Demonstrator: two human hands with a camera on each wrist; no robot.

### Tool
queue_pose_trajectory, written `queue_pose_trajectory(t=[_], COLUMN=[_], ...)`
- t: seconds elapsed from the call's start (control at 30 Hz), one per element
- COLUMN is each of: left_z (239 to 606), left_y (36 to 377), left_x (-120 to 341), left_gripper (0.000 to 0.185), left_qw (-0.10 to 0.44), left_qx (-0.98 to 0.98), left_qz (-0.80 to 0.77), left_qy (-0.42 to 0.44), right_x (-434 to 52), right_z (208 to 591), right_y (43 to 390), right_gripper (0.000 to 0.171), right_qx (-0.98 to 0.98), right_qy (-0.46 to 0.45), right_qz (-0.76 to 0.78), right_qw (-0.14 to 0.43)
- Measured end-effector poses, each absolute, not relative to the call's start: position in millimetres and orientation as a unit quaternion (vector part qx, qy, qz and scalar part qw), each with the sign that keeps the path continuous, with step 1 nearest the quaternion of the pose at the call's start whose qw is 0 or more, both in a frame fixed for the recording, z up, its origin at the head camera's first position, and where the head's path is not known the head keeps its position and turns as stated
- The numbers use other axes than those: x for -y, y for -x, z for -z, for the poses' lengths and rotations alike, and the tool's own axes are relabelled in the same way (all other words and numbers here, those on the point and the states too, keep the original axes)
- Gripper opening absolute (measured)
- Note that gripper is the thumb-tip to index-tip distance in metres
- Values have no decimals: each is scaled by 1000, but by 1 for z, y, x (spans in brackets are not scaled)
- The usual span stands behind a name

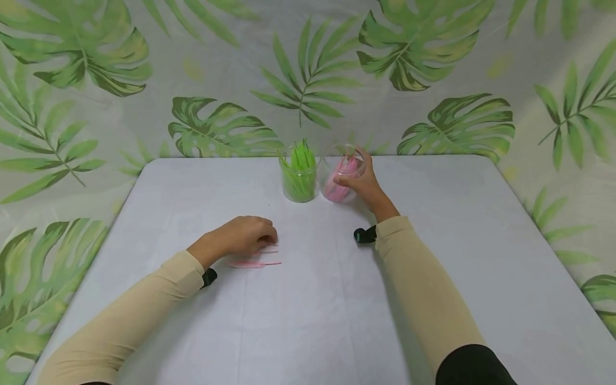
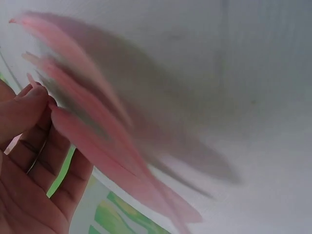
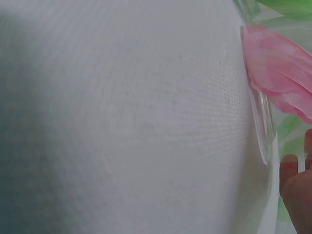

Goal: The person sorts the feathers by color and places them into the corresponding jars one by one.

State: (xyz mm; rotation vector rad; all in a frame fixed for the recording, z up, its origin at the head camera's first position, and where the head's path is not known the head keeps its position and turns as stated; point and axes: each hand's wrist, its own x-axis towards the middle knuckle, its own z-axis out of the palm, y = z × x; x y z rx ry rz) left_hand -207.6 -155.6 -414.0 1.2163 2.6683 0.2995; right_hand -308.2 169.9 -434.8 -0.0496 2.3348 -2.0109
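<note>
My left hand (image 1: pixel 247 235) is low over the left-middle of the table. In the left wrist view its thumb and finger pinch the quill end of a pink feather (image 2: pixel 92 151). Beside that one lie two more pink feathers (image 2: pixel 73 44), their shadows falling on the cloth. At the back, my right hand (image 1: pixel 367 184) grips a clear cup (image 1: pixel 325 179) from its right side, thumb at the front and fingers behind. Several pink feathers (image 1: pixel 344 171) lean inside this cup; they also show through its wall in the right wrist view.
A second clear cup (image 1: pixel 287 184), filled with green feathers (image 1: pixel 302 166), stands just left of the pink one, near the table's back edge. White cloth covers the table (image 1: pixel 308 321). Behind it hangs a leaf-print curtain (image 1: pixel 317 69).
</note>
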Motion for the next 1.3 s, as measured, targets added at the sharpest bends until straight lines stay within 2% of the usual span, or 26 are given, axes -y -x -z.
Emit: queue_pose_trajectory(t=[0.4, 0.77, 0.93, 1.3], left_z=[397, 340, 319, 269], left_y=[216, 237, 248, 279], left_x=[153, 141, 131, 84], left_gripper=[33, 29, 29, 26], left_qw=[50, -17, -30, -78], left_qx=[-904, -892, -885, -850], left_qz=[-87, -172, -195, -304], left_qy=[-416, -419, -423, -424], right_x=[-170, -171, -171, -171], right_z=[435, 435, 434, 436], right_y=[308, 307, 307, 308], right_gripper=[104, 105, 107, 104], right_qx=[-760, -767, -759, -760], right_qy=[14, 7, 9, 8], right_qz=[650, 641, 650, 649], right_qw=[29, 41, 42, 35])
